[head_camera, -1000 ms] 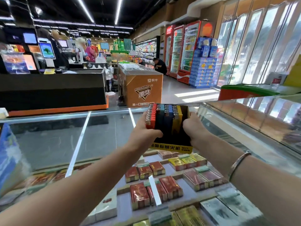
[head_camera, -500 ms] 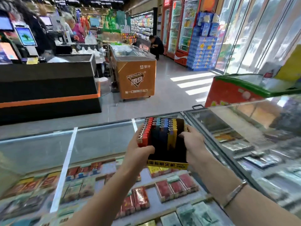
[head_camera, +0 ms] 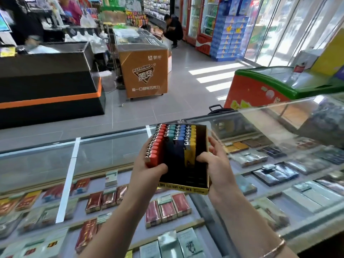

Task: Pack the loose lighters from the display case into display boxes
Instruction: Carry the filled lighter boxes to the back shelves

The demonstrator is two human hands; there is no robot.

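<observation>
A black display box (head_camera: 202,146) with a yellow front strip is held above the glass display case (head_camera: 93,155). It carries rows of lighters (head_camera: 176,138): red, green, blue and yellow; its rightmost column is empty. My left hand (head_camera: 149,170) grips the box's left side, thumb across the front by the red lighters. My right hand (head_camera: 216,164) grips the right side, thumb lying inside the box next to the yellow row.
Cigarette packs (head_camera: 167,211) lie in rows under the glass. A raised clear panel (head_camera: 297,116) stands to the right. Beyond the case are a black checkout counter (head_camera: 46,81), an orange freezer (head_camera: 143,71), a red-green freezer (head_camera: 270,84) and people in the aisle.
The view has tilted downward and the box now sits lower and closer over the case. Both hands keep their hold on it; my right thumb now lies inside the box.
</observation>
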